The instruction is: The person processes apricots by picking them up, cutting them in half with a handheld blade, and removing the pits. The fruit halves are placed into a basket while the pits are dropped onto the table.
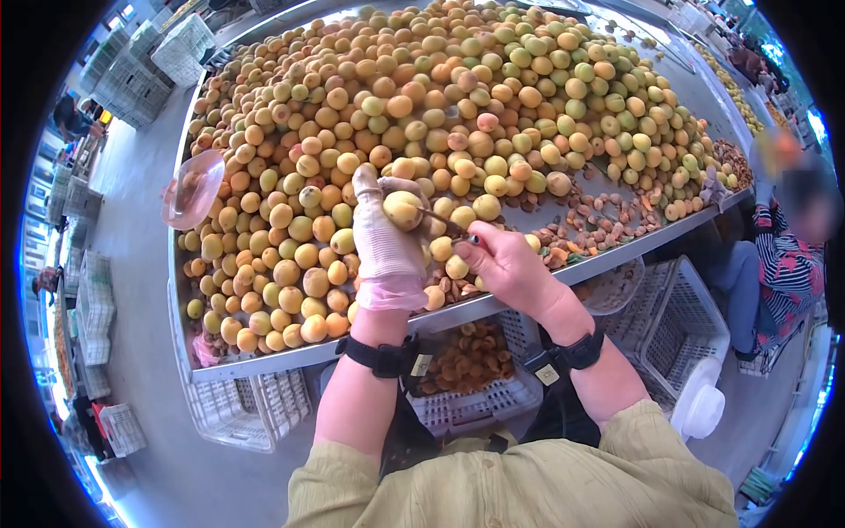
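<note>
My left hand, in a pale glove with a pink cuff, is closed around a yellow apricot over the heap. Close on its right, my bare right hand pinches the handle of a small knife, whose thin blade points at the apricot. Whether the blade is in the fruit is hard to tell. Beneath and beyond both hands lie piled apricots. Brown pits are scattered on the metal table to the right of my right hand.
The metal table's front rim runs below my forearms. Under it stand a crate of orange apricot halves, a white crate and a grey crate. A clear pink bowl sits at the left edge. A person sits at the right.
</note>
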The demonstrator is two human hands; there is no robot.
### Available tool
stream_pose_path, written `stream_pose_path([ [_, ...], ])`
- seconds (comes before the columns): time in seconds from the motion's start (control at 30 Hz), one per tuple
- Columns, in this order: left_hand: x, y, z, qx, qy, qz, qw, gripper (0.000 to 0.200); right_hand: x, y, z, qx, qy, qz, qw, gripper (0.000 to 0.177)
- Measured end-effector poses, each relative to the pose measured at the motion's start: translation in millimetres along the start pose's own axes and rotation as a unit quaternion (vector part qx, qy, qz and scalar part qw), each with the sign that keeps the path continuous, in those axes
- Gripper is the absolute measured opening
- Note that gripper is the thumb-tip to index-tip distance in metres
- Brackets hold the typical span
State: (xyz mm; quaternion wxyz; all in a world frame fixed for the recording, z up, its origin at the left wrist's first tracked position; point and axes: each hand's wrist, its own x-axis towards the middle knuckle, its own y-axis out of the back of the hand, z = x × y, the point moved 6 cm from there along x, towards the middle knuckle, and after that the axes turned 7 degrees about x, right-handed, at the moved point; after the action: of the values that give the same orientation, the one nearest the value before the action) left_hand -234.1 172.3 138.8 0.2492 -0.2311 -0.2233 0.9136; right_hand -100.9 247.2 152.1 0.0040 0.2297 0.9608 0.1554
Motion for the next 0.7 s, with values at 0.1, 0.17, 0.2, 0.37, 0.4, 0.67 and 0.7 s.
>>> stream_pose_path([
  [0.1, 6.3, 3.0, -1.5, 0.067, 0.004, -0.034, 0.997, 0.054, -0.2, -3.8, 4.6, -0.024, -0.026, 0.0, 0.999, 0.032],
  [0.17, 9.7, 6.1, -8.1, 0.042, -0.002, 0.027, 0.999, 0.054, 0.9, -4.9, 17.0, -0.003, -0.046, 0.029, 0.999, 0.031],
  [0.2, 3.7, 4.6, -6.8, 0.059, 0.005, 0.066, 0.996, 0.053, 0.2, -4.4, 15.2, 0.027, -0.044, 0.022, 0.998, 0.027],
  [0.37, -21.3, -28.6, 3.3, 0.261, -0.069, -0.102, 0.958, 0.047, 0.6, 20.5, 22.4, -0.038, -0.018, 0.098, 0.994, 0.032],
  [0.4, -23.1, -33.1, 3.7, 0.287, -0.107, -0.132, 0.943, 0.047, -0.9, 25.8, 17.2, -0.044, -0.041, 0.09, 0.994, 0.032],
  [0.67, -26.8, -34.4, -8.9, 0.276, -0.114, -0.164, 0.94, 0.042, -12.7, 22.0, 2.3, -0.041, -0.057, 0.094, 0.993, 0.035],
  [0.7, -28.8, -36.7, -9.5, 0.275, -0.114, -0.167, 0.94, 0.042, -14.2, 21.9, -1.4, -0.043, -0.056, 0.097, 0.993, 0.035],
])
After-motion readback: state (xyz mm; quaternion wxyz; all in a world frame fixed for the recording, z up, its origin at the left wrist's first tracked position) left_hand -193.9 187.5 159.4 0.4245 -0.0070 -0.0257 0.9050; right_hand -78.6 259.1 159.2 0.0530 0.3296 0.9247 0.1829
